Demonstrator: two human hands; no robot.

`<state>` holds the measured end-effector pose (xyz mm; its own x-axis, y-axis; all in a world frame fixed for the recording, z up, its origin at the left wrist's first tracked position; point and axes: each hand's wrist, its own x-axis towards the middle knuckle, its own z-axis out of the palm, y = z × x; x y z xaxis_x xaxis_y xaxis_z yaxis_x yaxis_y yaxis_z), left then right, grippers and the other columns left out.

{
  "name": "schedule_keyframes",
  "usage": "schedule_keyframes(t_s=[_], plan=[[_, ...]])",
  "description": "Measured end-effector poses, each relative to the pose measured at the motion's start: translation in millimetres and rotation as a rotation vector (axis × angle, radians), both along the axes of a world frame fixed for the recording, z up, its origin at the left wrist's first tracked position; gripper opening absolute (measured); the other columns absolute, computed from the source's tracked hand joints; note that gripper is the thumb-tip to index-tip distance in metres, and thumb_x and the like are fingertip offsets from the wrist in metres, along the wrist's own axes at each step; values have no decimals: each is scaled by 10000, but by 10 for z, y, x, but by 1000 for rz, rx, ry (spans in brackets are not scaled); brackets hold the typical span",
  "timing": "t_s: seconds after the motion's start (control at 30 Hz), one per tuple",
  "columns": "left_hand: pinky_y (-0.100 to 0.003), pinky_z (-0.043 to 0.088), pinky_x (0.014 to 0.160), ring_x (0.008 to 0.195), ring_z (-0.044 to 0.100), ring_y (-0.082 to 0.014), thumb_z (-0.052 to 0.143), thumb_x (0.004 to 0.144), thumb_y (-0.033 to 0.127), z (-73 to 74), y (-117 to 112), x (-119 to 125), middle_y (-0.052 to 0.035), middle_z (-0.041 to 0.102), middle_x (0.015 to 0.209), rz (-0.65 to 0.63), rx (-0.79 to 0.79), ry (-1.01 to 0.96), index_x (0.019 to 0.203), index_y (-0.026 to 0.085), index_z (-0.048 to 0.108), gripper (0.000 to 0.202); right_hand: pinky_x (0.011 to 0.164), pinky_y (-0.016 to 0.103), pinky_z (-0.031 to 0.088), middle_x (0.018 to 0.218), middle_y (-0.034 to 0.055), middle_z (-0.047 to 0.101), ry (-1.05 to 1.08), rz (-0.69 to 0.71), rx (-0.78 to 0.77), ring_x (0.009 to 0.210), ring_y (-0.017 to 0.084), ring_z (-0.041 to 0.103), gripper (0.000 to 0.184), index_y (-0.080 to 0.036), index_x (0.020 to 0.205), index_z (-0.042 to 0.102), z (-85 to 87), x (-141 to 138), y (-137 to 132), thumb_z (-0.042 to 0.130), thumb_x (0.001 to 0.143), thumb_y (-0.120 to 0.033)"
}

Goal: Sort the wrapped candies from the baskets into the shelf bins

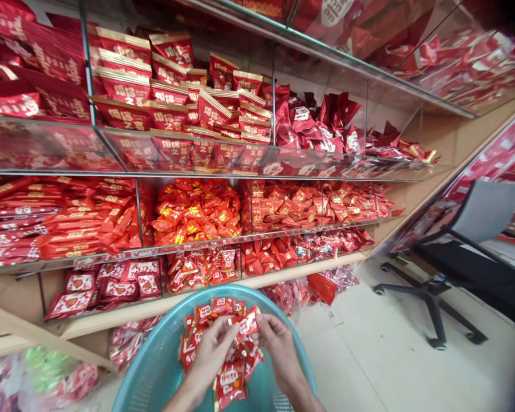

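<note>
A teal plastic basket point(154, 360) sits below me at the bottom centre, with a heap of small red candy packets point(229, 380) in it. My left hand point(210, 355) and my right hand point(277, 346) are both over the heap. Together they pinch one red packet point(246, 323) between their fingertips, the left at its left end, the right at its right end. Both hands have their fingers closed on it.
Glass shelves point(197, 171) packed with red sweet packets rise in front, divided into bins. A wooden ledge point(283, 274) runs under them. An office chair point(463, 252) on wheels stands on the pale floor at right. Bagged sweets lie at lower left.
</note>
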<state>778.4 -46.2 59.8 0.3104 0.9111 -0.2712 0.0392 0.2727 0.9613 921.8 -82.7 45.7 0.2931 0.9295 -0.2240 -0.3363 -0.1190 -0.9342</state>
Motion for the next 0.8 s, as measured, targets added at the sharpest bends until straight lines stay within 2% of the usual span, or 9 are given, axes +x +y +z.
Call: schedule_keyframes(t_s=[0.1, 0.17, 0.27, 0.4, 0.57, 0.67, 0.8], plan=[[-223, 458, 616, 711, 598, -142, 632, 666, 555, -67, -84, 8, -15, 648, 755, -75, -109, -57, 734, 175, 580, 390, 536, 225, 408, 561, -1, 592, 73, 6, -6, 494, 98, 494, 359, -131, 788, 646, -54, 5, -18, 674, 703, -479], [-227, 456, 631, 703, 604, -138, 625, 671, 559, -125, -119, 7, -19, 658, 766, -100, -120, -74, 746, 173, 579, 397, 522, 220, 395, 549, -8, 579, 86, 15, -32, 483, 94, 478, 360, -135, 774, 641, -96, 19, -38, 673, 701, -485], [-225, 435, 602, 669, 600, -142, 633, 659, 562, -195, -153, 3, -1, 634, 683, -128, -100, -53, 701, 169, 569, 400, 480, 201, 343, 520, -25, 532, 21, 20, -71, 471, 80, 428, 364, -138, 653, 605, -138, 60, -67, 670, 699, -493], [-216, 415, 589, 646, 577, -135, 652, 622, 572, -205, -184, 5, 23, 593, 611, -148, -113, -15, 662, 166, 582, 414, 511, 195, 338, 549, -28, 527, -35, 33, -33, 517, 77, 411, 352, -134, 610, 607, -127, 101, -83, 673, 706, -467], [-217, 439, 612, 671, 539, -127, 656, 630, 552, -200, -180, -2, 19, 597, 686, -5, -115, -49, 751, 178, 628, 394, 551, 208, 363, 572, -15, 571, -32, 111, -22, 546, 95, 450, 344, -140, 619, 643, -99, 81, -89, 654, 726, -466], [-206, 416, 586, 613, 510, -110, 658, 643, 534, -273, -181, -17, 17, 590, 646, 39, -98, -72, 703, 165, 635, 374, 550, 214, 364, 576, -10, 584, -54, 121, -18, 542, 98, 454, 363, -137, 613, 656, -127, 64, -108, 651, 722, -483], [-198, 408, 578, 566, 491, -89, 687, 639, 488, -388, -222, -11, 27, 581, 605, 98, -180, -118, 676, 160, 643, 333, 570, 240, 389, 555, 2, 578, -43, 103, -29, 548, 119, 471, 403, -133, 623, 672, -151, 61, -141, 633, 716, -524]])
